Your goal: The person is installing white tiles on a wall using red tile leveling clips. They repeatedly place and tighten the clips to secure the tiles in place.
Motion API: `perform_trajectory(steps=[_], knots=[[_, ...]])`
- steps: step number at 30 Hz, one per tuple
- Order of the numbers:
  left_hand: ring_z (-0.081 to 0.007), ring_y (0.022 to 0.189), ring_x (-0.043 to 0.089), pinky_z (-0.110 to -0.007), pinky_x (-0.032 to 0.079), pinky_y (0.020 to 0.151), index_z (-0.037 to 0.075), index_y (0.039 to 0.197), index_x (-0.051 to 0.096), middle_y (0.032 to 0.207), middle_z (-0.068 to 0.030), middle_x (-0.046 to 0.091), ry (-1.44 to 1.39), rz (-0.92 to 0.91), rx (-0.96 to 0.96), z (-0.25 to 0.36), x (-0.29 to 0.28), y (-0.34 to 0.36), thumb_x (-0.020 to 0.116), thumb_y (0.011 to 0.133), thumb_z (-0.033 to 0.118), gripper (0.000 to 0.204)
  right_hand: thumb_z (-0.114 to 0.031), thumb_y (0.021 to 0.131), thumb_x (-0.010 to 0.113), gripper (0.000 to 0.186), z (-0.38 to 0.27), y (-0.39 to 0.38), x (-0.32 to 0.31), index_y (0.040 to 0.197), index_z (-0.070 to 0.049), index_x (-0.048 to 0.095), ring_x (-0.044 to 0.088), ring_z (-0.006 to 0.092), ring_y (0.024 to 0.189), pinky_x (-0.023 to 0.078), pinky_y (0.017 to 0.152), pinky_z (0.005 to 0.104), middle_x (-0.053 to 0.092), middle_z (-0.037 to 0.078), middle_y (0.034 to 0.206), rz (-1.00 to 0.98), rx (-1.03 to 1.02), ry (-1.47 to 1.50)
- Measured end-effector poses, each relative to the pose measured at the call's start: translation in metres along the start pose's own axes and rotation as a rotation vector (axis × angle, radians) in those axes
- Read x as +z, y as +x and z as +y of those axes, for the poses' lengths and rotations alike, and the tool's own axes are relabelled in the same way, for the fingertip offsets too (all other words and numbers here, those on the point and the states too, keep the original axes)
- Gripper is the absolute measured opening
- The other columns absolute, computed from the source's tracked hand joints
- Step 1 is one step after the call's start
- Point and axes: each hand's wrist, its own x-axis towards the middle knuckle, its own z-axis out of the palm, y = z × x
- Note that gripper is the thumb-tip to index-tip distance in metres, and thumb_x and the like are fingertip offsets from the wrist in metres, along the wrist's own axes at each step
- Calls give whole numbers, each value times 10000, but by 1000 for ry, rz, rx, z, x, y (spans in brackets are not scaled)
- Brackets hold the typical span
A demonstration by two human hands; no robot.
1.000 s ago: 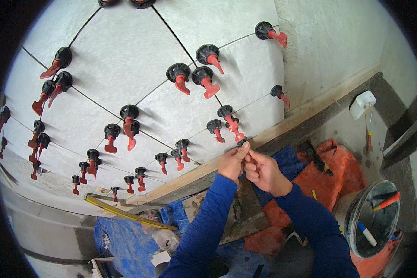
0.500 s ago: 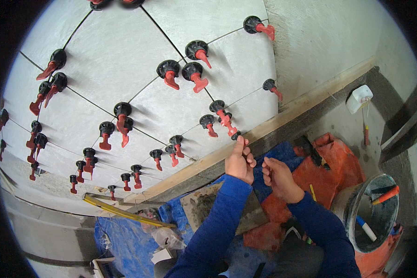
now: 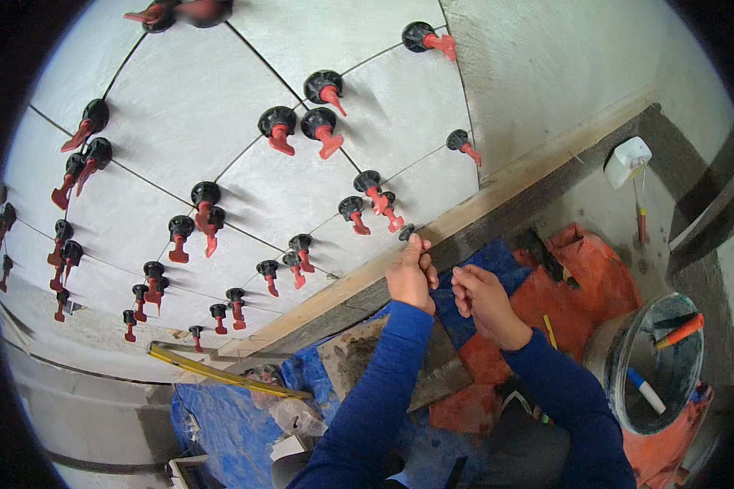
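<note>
Large pale grey tiles [image 3: 400,94] cover the wall, with red-and-black tile levelling clips [image 3: 319,126] set along their joints. My left hand [image 3: 412,277] is closed, thumb and fingertips at a black-capped tile levelling clip [image 3: 407,232] by the lowest joint, close to the wooden batten [image 3: 440,232]. The fingers cover the clip's lower part. Just above it, two more clips with red handles [image 3: 375,198] stand on the same joint. My right hand [image 3: 485,301] is a little to the right, away from the tiles. Its fingers are pinched together, and whatever they hold is hidden.
A bucket [image 3: 607,359] with orange- and blue-handled tools stands at the right. Blue sheeting [image 3: 228,432] and orange sheeting [image 3: 514,334] cover the floor, with a grey slab [image 3: 347,359] on them. A yellow spirit level [image 3: 220,375] leans at the left. A white box [image 3: 628,161] hangs on the right wall.
The view has shifted slightly, so the tiles and clips sit a little further left. Both hands keep nearly the same poses, the left still at the lowest clip.
</note>
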Motion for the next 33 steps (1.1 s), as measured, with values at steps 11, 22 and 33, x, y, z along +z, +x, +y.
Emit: perform_trajectory(steps=[11, 22, 33], knots=[[-78, 516, 394, -265, 295, 450, 19, 1063, 671, 676, 36, 461, 138, 48, 127, -3, 5, -2, 532, 1083, 423, 428, -247, 1023, 614, 244, -14, 2, 12, 878, -50, 599, 476, 80, 504, 363, 463, 262, 535, -11, 644, -95, -325, -280], [-104, 494, 465, -286, 384, 425, 11, 1075, 667, 699, 19, 486, -102, 51, 97, -16, 11, 1, 498, 1099, 359, 387, -179, 1035, 608, 173, -107, -97, 32, 942, -35, 628, 518, 53, 581, 403, 520, 234, 558, -22, 696, 82, -523, -555], [-117, 561, 438, -293, 357, 490, 123, 992, 583, 694, 39, 474, -753, 66, -89, -29, 34, 10, 502, 1095, 373, 283, -168, 994, 677, 173, -94, -212, 110, 931, -8, 652, 583, 72, 625, 453, 564, 264, 631, 27, 697, 207, -542, -704]])
